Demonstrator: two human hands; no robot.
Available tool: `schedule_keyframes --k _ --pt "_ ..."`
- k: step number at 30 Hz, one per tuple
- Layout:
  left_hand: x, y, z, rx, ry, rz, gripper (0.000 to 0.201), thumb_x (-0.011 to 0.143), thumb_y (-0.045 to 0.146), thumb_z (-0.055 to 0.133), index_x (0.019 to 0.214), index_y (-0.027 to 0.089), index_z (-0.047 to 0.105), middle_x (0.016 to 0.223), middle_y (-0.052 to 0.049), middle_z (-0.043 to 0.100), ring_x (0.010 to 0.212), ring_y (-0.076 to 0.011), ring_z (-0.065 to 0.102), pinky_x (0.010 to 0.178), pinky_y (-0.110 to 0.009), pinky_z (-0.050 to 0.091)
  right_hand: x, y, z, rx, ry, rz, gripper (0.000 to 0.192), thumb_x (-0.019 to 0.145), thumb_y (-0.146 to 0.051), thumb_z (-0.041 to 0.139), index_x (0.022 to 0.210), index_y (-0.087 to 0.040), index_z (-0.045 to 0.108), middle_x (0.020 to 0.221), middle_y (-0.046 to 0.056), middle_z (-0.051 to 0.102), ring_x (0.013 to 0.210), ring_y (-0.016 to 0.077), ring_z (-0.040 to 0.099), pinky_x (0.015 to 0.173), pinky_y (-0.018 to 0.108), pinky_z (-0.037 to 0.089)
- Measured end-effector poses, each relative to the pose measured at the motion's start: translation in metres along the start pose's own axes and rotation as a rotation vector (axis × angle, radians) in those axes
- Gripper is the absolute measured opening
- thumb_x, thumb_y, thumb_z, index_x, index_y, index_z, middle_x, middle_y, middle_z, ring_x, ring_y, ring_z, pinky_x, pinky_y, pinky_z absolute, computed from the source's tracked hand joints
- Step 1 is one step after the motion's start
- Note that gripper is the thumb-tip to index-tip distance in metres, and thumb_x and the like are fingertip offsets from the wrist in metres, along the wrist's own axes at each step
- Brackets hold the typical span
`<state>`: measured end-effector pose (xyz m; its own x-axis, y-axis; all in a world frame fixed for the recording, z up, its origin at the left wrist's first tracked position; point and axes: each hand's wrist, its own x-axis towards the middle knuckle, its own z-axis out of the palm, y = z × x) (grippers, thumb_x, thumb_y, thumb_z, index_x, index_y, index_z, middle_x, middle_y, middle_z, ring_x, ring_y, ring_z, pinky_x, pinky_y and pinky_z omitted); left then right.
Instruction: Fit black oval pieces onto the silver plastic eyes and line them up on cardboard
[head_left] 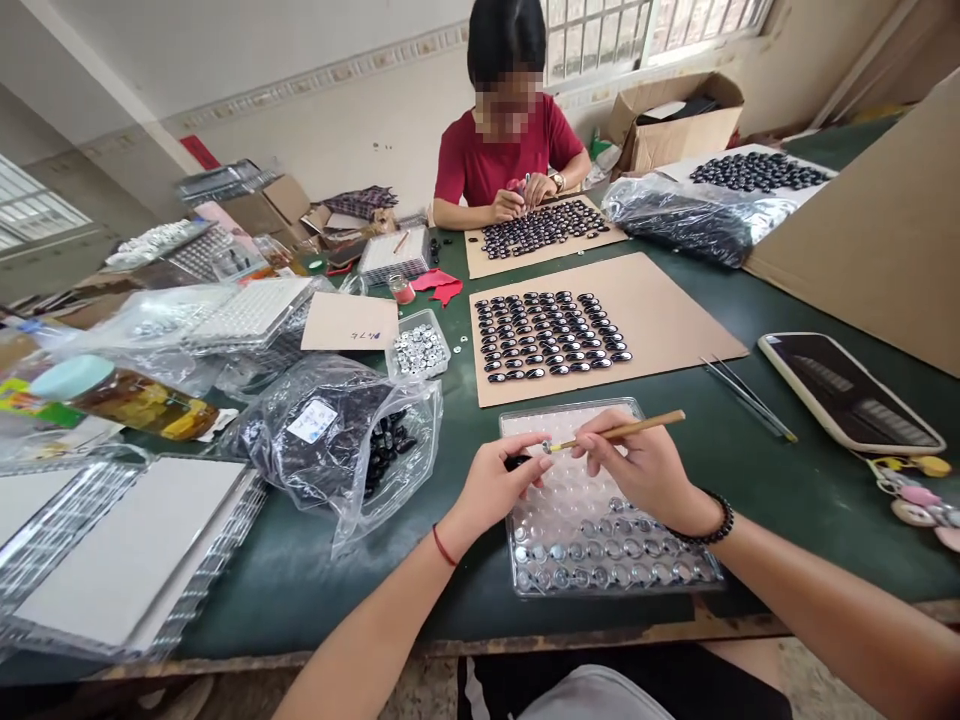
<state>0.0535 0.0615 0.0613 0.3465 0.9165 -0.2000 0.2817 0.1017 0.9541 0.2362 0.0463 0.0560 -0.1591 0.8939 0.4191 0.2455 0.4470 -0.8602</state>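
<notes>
My left hand [495, 485] is closed in a pinch over the tray; a small black glossy piece [516, 462] shows at its fingers. My right hand [649, 475] grips a slim wooden stick [637, 427] with a yellowish tip. That tip meets a small pale bit between the left fingertips, too small to make out. Beneath both hands lies a clear plastic tray [619, 590] with round cavities. Its near rows hold small round clear-looking pieces. Just beyond, a cardboard sheet [660, 310] carries rows of black glossy oval pieces [551, 335].
Tweezers [750, 400] and a phone [847, 385] lie at right. A small tub of metal discs [448, 345], an open bag of black pieces [322, 450] and stacked trays [127, 560] stand left. Across the table, a co-worker [491, 165] handles black pieces on another cardboard sheet [480, 262].
</notes>
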Motion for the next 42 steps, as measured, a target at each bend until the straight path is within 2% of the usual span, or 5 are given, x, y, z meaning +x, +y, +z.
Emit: schedule_keyframes --k 10,17,20,27,42 --pt "0.001 -0.003 -0.01 -0.162 -0.086 -0.066 0.03 0.066 0.033 0.065 0.088 0.012 0.067 0.052 0.0 0.054 0.041 -0.0052 0.04 0.04 -0.018 0.032 -0.007 0.003 0.002 0.125 0.047 0.022 0.016 0.089 -0.028 0.044 0.081 -0.017 0.053 0.067 0.002 0.058 0.048 0.0119 0.053 0.047 0.024 0.043" --pt "0.027 0.0 -0.049 -0.86 0.236 -0.069 0.031 0.07 0.033 0.063 0.094 0.014 0.059 0.056 0.005 0.043 0.037 0.0005 0.028 0.032 -0.012 0.015 -0.003 -0.004 -0.003 0.147 0.128 0.046 0.018 0.089 -0.03 0.045 0.079 -0.018 0.054 0.065 0.002 0.057 0.051 0.0129 0.055 0.052 0.026 0.046" --pt "0.02 -0.008 -0.032 -0.648 0.221 -0.134 0.025 0.067 0.033 0.065 0.078 0.012 0.058 0.051 0.005 0.042 0.037 -0.0009 0.031 0.032 -0.013 0.016 -0.005 -0.002 0.0 0.154 0.114 0.036 0.017 0.089 -0.03 0.044 0.08 -0.019 0.054 0.065 0.002 0.056 0.051 0.0133 0.055 0.051 0.026 0.046" --pt "0.0 -0.014 0.004 0.0 0.111 0.017 0.024 0.064 0.037 0.065 0.071 0.014 0.065 0.052 -0.001 0.055 0.045 -0.0102 0.048 0.044 -0.022 0.037 -0.009 0.005 0.004 -0.027 0.049 -0.058 0.012 0.088 -0.025 0.044 0.083 -0.02 0.053 0.069 0.002 0.055 0.05 0.0125 0.051 0.047 0.025 0.042" --pt "0.0 -0.01 0.005 0.206 0.054 0.049 0.028 0.067 0.029 0.063 0.093 0.017 0.066 0.088 -0.007 0.067 0.06 -0.0149 0.057 0.056 -0.025 0.045 -0.012 0.002 0.007 -0.338 -0.176 -0.234 0.014 0.09 -0.022 0.038 0.086 -0.018 0.05 0.072 0.003 0.058 0.062 0.0147 0.052 0.057 0.026 0.037"
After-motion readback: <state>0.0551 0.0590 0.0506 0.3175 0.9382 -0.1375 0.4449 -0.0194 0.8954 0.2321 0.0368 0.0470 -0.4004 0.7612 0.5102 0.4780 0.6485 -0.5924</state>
